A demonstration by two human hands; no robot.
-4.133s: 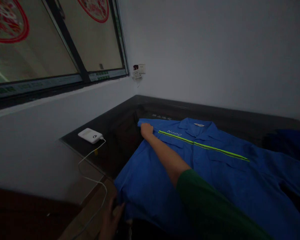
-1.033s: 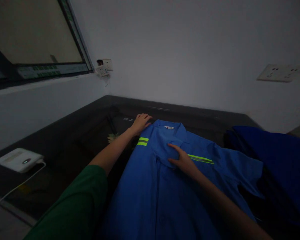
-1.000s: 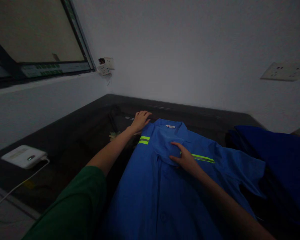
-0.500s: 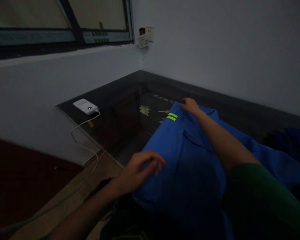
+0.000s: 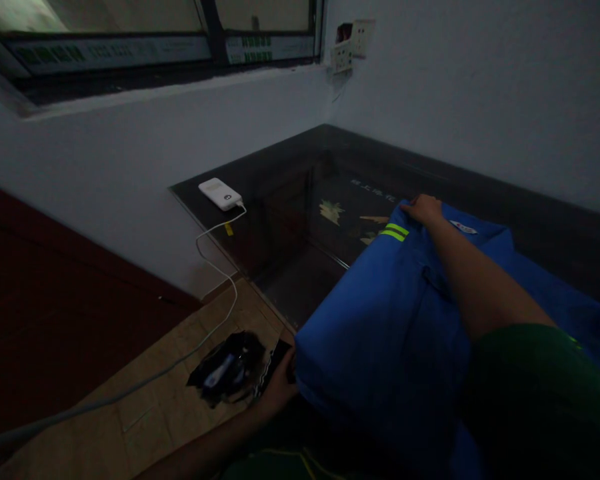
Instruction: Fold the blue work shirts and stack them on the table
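Observation:
A blue work jacket [image 5: 360, 333] with yellow-green reflective strips lies over the table's near edge and hangs toward me. My right hand [image 5: 425, 208] is closed on its far edge, close to the strips, pinching the cloth. Low at the jacket's left edge, my left hand [image 5: 283, 381] grips the fabric; its fingertips are mostly hidden behind the cloth. A white label [image 5: 463, 227] shows on the jacket to the right of my right hand.
The dark glossy table [image 5: 280, 267] meets the walls in a corner. On it lies a white power bank [image 5: 220, 193] with a white cable [image 5: 235, 287] trailing down to the left. A dark bag-like bundle [image 5: 233, 367] sits on the tiled floor. Wall sockets [image 5: 353, 47] hang above.
My left hand has gone from above the jacket down to its left edge and taken hold there. My right hand keeps its grip. The view has shifted left, showing the floor bundle.

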